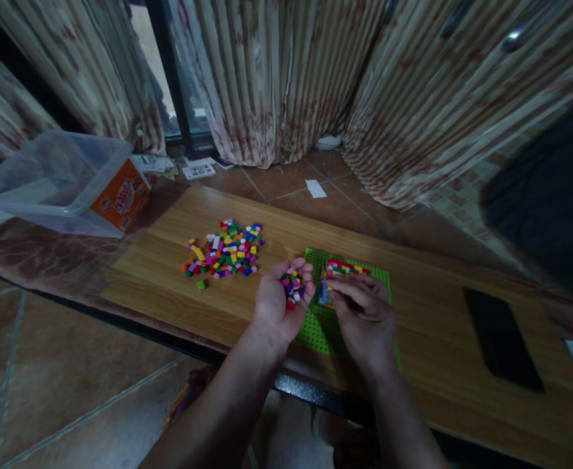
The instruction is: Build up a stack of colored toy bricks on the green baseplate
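Green board (pixel 315 331), one, partly hidden by the right hand (pixel 367 319); one brick build (pixel 332 268) on it, at the right fingertips, partly covered. Right fingers bent together; cannot tell whether they grip anything. Left hand (pixel 286 296) cupped, fingers curled around a handful of bricks (pixel 292 286), too small to count. Left of those fingers: one brick pile (pixel 227 251), one stray green brick (pixel 202 284), one clear tub (pixel 75 225), cut off. Right of right fingers: one black slab (pixel 504 339). Wooden table (pixel 427 365) beneath; tiled floor (pixel 291 179), curtains (pixel 276 78) beyond.

Plastic bricks (pixel 227 251), studded plastic baseplate (pixel 315 333), smooth wooden tabletop (pixel 433 345), cloth curtains (pixel 286 78)
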`<action>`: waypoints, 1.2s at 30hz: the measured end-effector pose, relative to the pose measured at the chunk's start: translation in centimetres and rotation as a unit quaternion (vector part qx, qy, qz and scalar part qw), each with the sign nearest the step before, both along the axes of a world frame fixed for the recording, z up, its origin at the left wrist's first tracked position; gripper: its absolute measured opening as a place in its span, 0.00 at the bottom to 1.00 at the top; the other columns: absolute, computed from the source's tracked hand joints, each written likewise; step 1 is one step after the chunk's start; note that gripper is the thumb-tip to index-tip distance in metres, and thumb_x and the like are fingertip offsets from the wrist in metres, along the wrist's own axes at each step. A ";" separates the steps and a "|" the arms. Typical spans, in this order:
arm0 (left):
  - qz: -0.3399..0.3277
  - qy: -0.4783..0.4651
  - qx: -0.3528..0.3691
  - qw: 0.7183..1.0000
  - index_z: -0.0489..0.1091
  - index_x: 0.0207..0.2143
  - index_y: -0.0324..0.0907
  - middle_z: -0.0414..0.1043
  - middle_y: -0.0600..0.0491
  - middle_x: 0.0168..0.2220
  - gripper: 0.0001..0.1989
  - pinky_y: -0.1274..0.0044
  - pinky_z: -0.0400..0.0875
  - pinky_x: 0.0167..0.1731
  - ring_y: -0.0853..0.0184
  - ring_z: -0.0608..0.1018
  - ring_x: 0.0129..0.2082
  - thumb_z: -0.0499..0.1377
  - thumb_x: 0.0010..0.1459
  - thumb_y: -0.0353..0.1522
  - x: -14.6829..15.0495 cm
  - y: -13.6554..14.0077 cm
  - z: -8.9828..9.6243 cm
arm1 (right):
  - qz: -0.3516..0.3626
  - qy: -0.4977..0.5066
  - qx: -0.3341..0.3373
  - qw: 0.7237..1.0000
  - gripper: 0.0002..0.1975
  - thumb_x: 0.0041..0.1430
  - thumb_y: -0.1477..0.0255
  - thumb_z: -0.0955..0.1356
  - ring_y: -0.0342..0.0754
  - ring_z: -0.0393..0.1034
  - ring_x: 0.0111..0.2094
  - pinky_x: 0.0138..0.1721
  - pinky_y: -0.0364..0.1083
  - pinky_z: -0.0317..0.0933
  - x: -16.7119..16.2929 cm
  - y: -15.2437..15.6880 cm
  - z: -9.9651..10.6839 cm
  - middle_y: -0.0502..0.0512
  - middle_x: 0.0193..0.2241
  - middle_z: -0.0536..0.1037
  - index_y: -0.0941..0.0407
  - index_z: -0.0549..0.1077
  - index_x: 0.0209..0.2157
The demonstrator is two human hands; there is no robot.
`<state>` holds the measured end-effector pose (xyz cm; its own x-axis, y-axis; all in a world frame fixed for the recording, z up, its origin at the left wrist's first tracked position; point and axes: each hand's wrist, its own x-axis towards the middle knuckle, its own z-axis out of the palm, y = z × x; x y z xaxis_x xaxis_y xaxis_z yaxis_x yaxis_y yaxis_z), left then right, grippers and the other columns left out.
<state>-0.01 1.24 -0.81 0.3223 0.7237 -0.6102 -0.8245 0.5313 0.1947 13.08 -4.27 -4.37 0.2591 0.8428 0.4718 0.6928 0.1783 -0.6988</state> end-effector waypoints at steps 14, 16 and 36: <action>0.001 0.007 0.000 1.000 0.71 0.28 0.34 0.71 0.50 0.24 0.10 0.83 0.68 0.22 0.74 0.72 0.21 0.51 0.59 0.26 0.0 0.0 0.0 | -0.029 0.047 -0.005 0.998 0.08 0.55 0.73 0.68 0.52 0.66 0.46 0.46 0.56 0.63 -0.5 -0.1 -0.2 0.53 0.36 0.80 0.49 0.80 0.34; 0.002 0.004 -0.001 1.000 0.71 0.29 0.34 0.71 0.50 0.24 0.10 0.83 0.68 0.22 0.74 0.72 0.21 0.51 0.59 0.26 0.0 0.0 -0.1 | -0.030 0.049 0.003 0.998 0.07 0.55 0.72 0.69 0.52 0.66 0.45 0.46 0.56 0.63 -0.5 -0.1 -0.3 0.53 0.36 0.80 0.49 0.79 0.34; -0.013 0.031 -0.011 0.999 0.70 0.27 0.34 0.72 0.50 0.24 0.12 0.78 0.74 0.31 0.73 0.74 0.22 0.50 0.61 0.27 1.1 -0.2 -0.4 | -0.047 0.036 0.019 0.998 0.07 0.55 0.75 0.68 0.51 0.67 0.44 0.46 0.54 0.63 -0.7 -0.3 -0.2 0.52 0.35 0.79 0.50 0.79 0.34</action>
